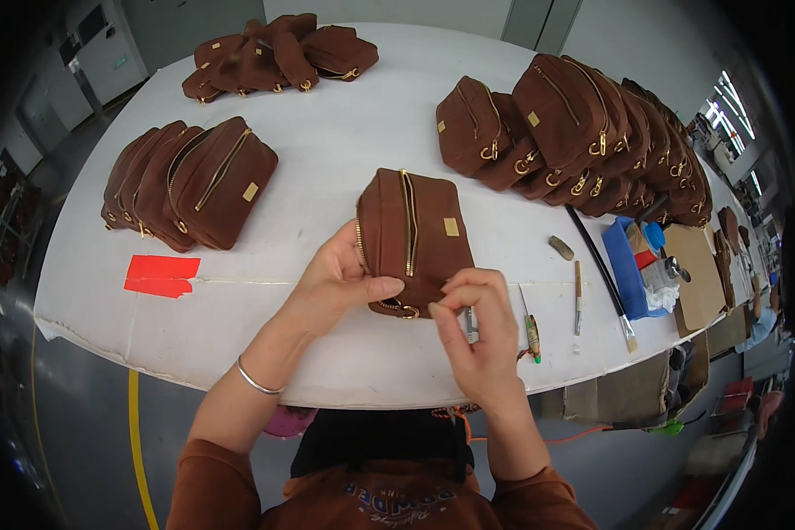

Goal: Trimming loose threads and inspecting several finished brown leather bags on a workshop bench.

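A brown pouch bag (433, 252) with gold zips, a small gold plate and a ring at its lower corner is held up over the table's near middle. My left hand (340, 274) grips its left side, thumb pressed on the front near the bottom. At the lower right edge of the bag, my right hand (481, 327) is closed, thumb and fingertips curled toward each other. Whatever those fingertips pinch, if anything, is too small to see. A small metal object partly shows behind the right hand.
On the white table (318, 124) stand brown bags at the left (230, 185), far left (283, 57) and right (583, 124). Beside my right hand lie a pointed tool (531, 331), a thin stick (578, 300), a long brush (605, 278) and a blue bin (627, 265). Red tape (161, 275) marks the left.
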`<state>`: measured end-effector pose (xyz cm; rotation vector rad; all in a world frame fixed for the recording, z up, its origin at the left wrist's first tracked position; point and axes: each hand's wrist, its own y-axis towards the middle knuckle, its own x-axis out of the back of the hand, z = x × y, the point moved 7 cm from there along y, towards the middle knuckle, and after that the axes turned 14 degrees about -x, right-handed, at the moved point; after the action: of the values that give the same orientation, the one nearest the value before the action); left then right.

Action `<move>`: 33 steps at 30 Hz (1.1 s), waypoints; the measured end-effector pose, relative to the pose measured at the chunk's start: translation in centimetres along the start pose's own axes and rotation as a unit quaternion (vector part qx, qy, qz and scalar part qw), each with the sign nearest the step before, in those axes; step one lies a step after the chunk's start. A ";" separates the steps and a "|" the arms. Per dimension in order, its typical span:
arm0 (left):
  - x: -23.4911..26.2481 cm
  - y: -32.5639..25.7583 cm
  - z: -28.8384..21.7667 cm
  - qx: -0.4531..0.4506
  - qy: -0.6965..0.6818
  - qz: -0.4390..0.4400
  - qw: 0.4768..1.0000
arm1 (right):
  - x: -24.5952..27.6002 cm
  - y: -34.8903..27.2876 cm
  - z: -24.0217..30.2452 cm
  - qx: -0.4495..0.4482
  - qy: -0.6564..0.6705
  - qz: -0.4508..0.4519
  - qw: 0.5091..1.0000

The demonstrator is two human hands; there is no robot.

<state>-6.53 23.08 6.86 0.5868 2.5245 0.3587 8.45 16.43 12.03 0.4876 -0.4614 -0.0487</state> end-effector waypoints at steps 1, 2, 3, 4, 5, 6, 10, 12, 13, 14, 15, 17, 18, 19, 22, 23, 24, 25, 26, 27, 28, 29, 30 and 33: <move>0.4 0.1 -0.5 -0.009 0.007 -0.015 1.000 | 0.9 0.0 -0.5 -0.024 -0.010 -0.026 0.999; 0.8 0.1 -1.2 -0.020 0.017 -0.030 0.999 | 1.7 -0.1 -1.1 -0.021 -0.005 -0.025 0.999; 0.7 0.2 -1.6 -0.037 0.024 -0.031 0.999 | 2.5 -0.3 -2.7 -0.075 -0.043 -0.027 0.996; 0.7 0.3 -1.7 -0.040 0.028 -0.035 0.998 | 3.0 -0.6 -4.0 -0.127 -0.080 -0.029 0.988; 0.8 0.4 -1.7 -0.053 0.030 -0.036 0.998 | 3.0 -0.9 -4.2 -0.124 -0.075 -0.024 0.989; 0.9 0.4 -1.8 -0.066 0.032 -0.038 0.997 | 3.0 -1.3 -5.2 -0.182 -0.132 -0.022 0.974; 0.6 0.3 -2.3 -0.072 0.025 -0.040 0.996 | 2.5 -3.0 -7.6 -0.221 -0.276 -0.013 0.935; 0.5 0.3 -2.4 -0.082 0.007 -0.035 0.996 | 2.4 -3.1 -8.0 -0.246 -0.260 0.002 0.934; 0.5 0.2 -2.4 -0.081 0.008 -0.035 0.996 | 2.3 -3.2 -8.4 -0.271 -0.245 0.015 0.931; 0.5 0.2 -2.4 -0.085 0.012 -0.033 0.996 | 2.2 -3.1 -8.3 -0.272 -0.244 0.014 0.931; 0.4 0.2 -2.4 -0.088 0.015 -0.031 0.996 | 2.2 -3.0 -8.0 -0.256 -0.254 0.015 0.932; 0.3 0.0 -2.5 -0.088 0.016 -0.030 0.996 | 2.1 -2.8 -7.7 -0.241 -0.264 0.015 0.934; 0.2 0.0 -2.5 -0.090 0.017 -0.030 0.995 | 2.0 -2.7 -7.9 -0.248 -0.257 0.017 0.934; 0.2 0.0 -2.6 -0.089 0.018 -0.030 0.995 | 1.9 -2.8 -8.0 -0.254 -0.249 0.019 0.934; 0.1 0.1 -2.5 -0.088 0.018 -0.020 0.996 | 2.3 -3.0 -8.9 -0.274 -0.217 0.009 0.937; 0.1 0.0 -2.5 -0.090 0.019 -0.021 0.996 | 2.4 -3.2 -9.2 -0.274 -0.218 0.009 0.937; 0.2 0.0 -2.5 -0.091 0.020 -0.021 0.995 | 2.8 -3.5 -9.7 -0.281 -0.178 -0.011 0.943; 0.2 0.0 -2.5 -0.092 0.019 -0.021 0.995 | 3.2 -3.7 -9.9 -0.288 -0.137 -0.030 0.947; 0.1 0.0 -2.5 -0.089 0.026 -0.019 0.995 | 3.2 -3.8 -9.9 -0.289 -0.137 -0.030 0.947; 0.0 0.0 -2.3 -0.087 0.032 -0.017 0.996 | 3.2 -4.0 -10.2 -0.306 -0.021 -0.028 0.951; -0.1 0.1 -2.2 -0.086 0.032 -0.016 0.996 | 3.2 -4.1 -10.3 -0.319 0.096 -0.026 0.943; -0.2 0.1 -2.2 -0.091 0.038 -0.015 0.995 | 3.3 -4.0 -9.6 -0.320 0.096 -0.028 0.942; -0.2 0.1 -2.2 -0.096 0.046 -0.015 0.994 | 2.8 -3.6 -8.3 -0.329 0.139 -0.019 0.934; -0.1 0.0 -2.2 -0.096 0.077 -0.009 0.992 | 2.0 -2.4 -4.9 -0.324 0.190 0.009 0.927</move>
<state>-7.59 22.75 8.72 0.4777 2.5993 0.6535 12.54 16.14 7.86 -0.1638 -0.0506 -0.0836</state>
